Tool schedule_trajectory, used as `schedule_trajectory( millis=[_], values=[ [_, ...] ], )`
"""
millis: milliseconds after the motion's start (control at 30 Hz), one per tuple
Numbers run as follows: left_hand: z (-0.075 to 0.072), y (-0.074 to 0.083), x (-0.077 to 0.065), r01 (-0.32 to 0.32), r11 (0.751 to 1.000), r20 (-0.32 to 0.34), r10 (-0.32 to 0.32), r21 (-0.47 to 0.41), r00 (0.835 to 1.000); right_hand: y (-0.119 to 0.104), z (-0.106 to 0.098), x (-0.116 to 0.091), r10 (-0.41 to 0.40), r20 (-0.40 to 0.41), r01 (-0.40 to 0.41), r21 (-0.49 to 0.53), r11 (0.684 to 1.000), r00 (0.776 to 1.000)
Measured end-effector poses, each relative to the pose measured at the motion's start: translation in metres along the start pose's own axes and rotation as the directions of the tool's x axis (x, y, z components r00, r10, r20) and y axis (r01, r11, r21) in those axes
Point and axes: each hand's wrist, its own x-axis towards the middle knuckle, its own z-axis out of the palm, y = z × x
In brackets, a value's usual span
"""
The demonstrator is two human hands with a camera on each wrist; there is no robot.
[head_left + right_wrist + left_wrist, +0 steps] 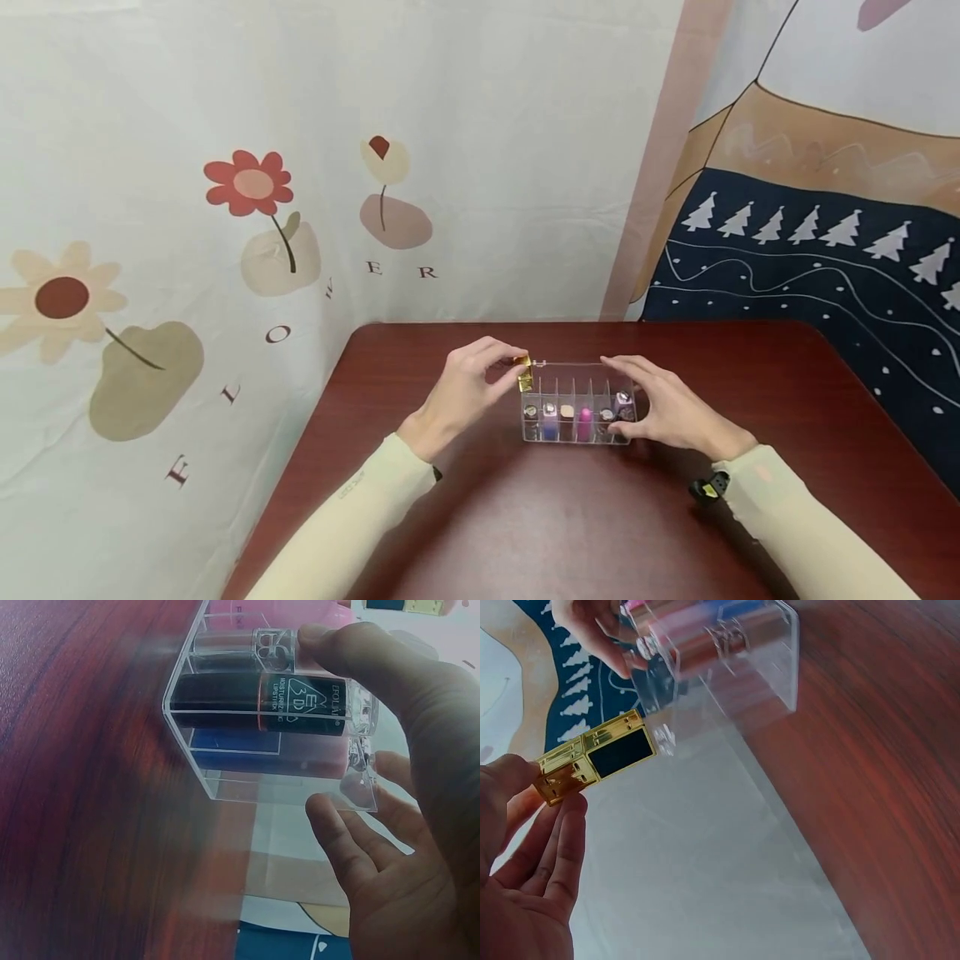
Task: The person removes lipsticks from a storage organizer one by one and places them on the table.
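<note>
My left hand (pixel 465 387) pinches a gold lipstick tube (pixel 592 754) with a dark side panel between thumb and fingertips. The tube is held at the back left corner of a clear divided lipstick organizer (pixel 573 375); whether they touch, I cannot tell. Around the organizer's right end, my right hand (pixel 671 408) holds it, thumb in front and fingers behind. Upright tubes fill the front row, among them a pink tube (pixel 585 423), a blue tube (pixel 551 427) and a dark lipstick (pixel 300 705) lettered "moisturizing lipstick". No tubes show in the back row.
The organizer stands on a dark red wooden table (pixel 570 525). Behind the table hangs a pale cloth with flower prints (pixel 487 167), and at the right a dark blue cloth with white trees (pixel 795 267). A dark band (pixel 708 487) sits at the right wrist.
</note>
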Motion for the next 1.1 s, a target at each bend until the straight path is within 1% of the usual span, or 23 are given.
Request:
schedule_trajectory(
  millis=[233, 333, 467, 633, 800, 933, 1100],
  values=[
    [-0.014, -0.014, -0.012, 0.032, 0.998, -0.045, -0.029, 0.061, 0.999, -0.001, 0.001, 0.001, 0.007, 0.025, -0.008, 0.012, 1.000, 1.000],
    [-0.016, -0.021, -0.017, 0.038, 0.997, -0.059, -0.034, 0.069, 0.998, 0.000, 0.001, -0.001, 0.002, 0.021, -0.002, 0.011, 1.000, 1.000],
    [-0.018, -0.028, -0.022, 0.065, 0.995, -0.055, -0.061, 0.077, 0.997, 0.001, 0.000, -0.003, -0.009, 0.009, 0.009, 0.006, 1.000, 1.000],
    [-0.018, -0.037, -0.028, 0.111, 0.990, -0.028, -0.108, 0.092, 0.994, 0.001, -0.002, -0.003, -0.015, 0.010, 0.015, 0.005, 1.000, 1.000],
    [-0.016, -0.044, -0.033, 0.146, 0.986, 0.013, -0.147, 0.085, 0.989, 0.003, -0.001, -0.002, -0.025, 0.004, 0.025, 0.001, 1.000, 1.000],
    [-0.012, -0.050, -0.036, 0.171, 0.982, 0.053, -0.176, 0.083, 0.983, 0.004, -0.002, -0.001, -0.022, 0.005, 0.022, 0.001, 1.000, 1.000],
    [-0.007, -0.057, -0.039, 0.191, 0.975, 0.107, -0.203, 0.117, 0.973, 0.005, -0.002, 0.000, -0.025, 0.002, 0.025, 0.000, 1.000, 1.000]
  ],
)
